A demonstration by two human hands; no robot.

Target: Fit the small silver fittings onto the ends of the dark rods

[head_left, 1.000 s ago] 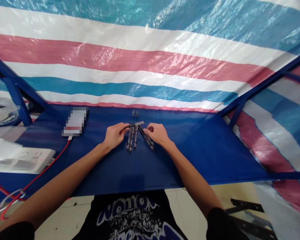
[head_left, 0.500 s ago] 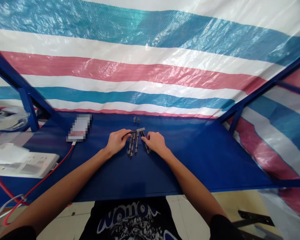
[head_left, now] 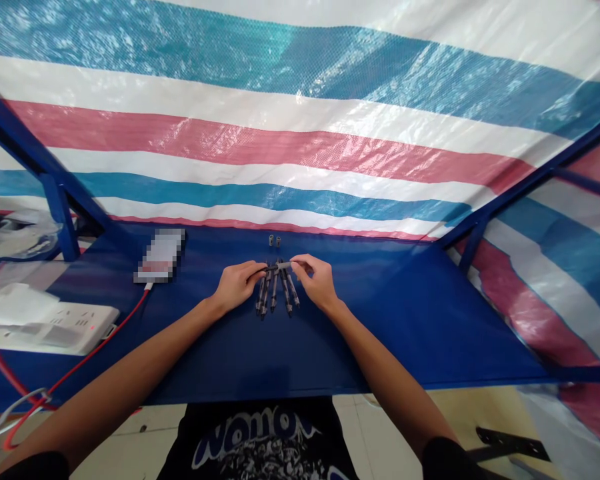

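Note:
My left hand (head_left: 236, 283) is closed on the dark end of a slim pen (head_left: 284, 265), held level just above the blue tabletop. At its pale grey end, the fingertips of my right hand (head_left: 316, 279) pinch the same pen. Beneath and in front of it, several dark pens with grey parts (head_left: 274, 293) lie fanned out on the table, tips toward me; their far ends are partly hidden by the held pen and my fingers. Two small grey cylinders (head_left: 275, 241) stand side by side behind my hands.
A phone (head_left: 161, 255) lies on the left of the blue table (head_left: 405, 313), joined to a red cable (head_left: 117, 333). Further left is a white power strip (head_left: 93, 327) with plastic wrapping. Blue frame bars (head_left: 510, 193) and a striped sheet (head_left: 290, 147) enclose the back.
My right hand has left the pens on the table and moved up to the held pen's grey end. One pen on the right now lies more separated from its neighbour.

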